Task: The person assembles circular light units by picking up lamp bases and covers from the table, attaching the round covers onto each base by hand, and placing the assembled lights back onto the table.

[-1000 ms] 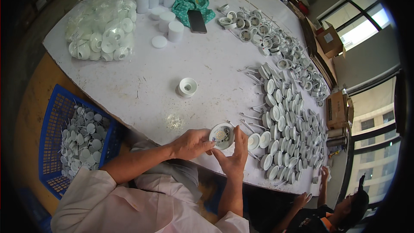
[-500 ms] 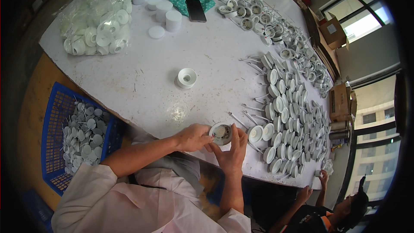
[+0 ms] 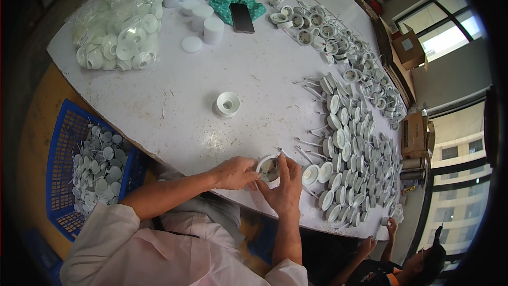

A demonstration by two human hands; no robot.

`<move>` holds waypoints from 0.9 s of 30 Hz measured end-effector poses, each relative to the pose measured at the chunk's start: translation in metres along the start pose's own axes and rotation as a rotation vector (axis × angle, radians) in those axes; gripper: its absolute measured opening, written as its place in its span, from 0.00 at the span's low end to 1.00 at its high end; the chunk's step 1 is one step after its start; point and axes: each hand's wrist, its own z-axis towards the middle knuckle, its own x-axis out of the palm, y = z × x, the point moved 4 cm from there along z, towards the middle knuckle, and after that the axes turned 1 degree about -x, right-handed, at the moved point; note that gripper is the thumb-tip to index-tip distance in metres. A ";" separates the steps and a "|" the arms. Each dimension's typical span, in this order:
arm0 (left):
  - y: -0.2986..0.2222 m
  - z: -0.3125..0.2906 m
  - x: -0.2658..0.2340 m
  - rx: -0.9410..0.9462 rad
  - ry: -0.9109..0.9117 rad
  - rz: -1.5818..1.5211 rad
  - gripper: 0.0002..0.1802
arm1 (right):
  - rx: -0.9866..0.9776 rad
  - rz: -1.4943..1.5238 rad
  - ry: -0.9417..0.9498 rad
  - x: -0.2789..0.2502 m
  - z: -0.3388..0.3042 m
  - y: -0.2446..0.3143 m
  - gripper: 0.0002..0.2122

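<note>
Blue basket (image 3: 61, 172), clear bag (image 3: 90, 8): both loaded.
Left hand (image 3: 236, 173) and right hand (image 3: 286, 182) grip a round housing (image 3: 269, 167); basket holds pale discs (image 3: 100, 167), bag white cup-shaped pieces (image 3: 127, 47).

The head view, a wide fisheye, looks from the person's head steeply down past the pale pink cloth shirt (image 3: 180, 259) at its lower edge onto the broad white table (image 3: 174, 95). The bare left hand (image 3: 236, 172) and bare right hand (image 3: 284, 186) appear near, below centre. Its reach runs from the blue plastic lattice basket (image 3: 61, 180) at left to the tall dark-framed window (image 3: 460, 177), farther off at right; straight edges bend near the rim.
</note>
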 end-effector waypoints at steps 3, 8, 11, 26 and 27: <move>0.008 0.008 -0.004 0.165 -0.114 0.108 0.16 | -0.015 0.015 0.041 -0.010 0.015 -0.017 0.39; -0.006 0.023 -0.018 0.318 -0.236 0.341 0.17 | 0.099 0.083 -0.048 -0.035 0.052 -0.067 0.35; -0.009 0.039 -0.029 0.344 -0.285 0.347 0.17 | 0.135 0.035 -0.033 -0.040 0.080 -0.089 0.33; 0.008 0.064 -0.041 0.415 -0.454 0.323 0.13 | 0.272 -0.418 0.077 -0.024 0.148 -0.185 0.30; 0.007 0.064 -0.041 0.424 -0.451 0.319 0.13 | 0.255 -0.452 0.094 -0.023 0.150 -0.183 0.30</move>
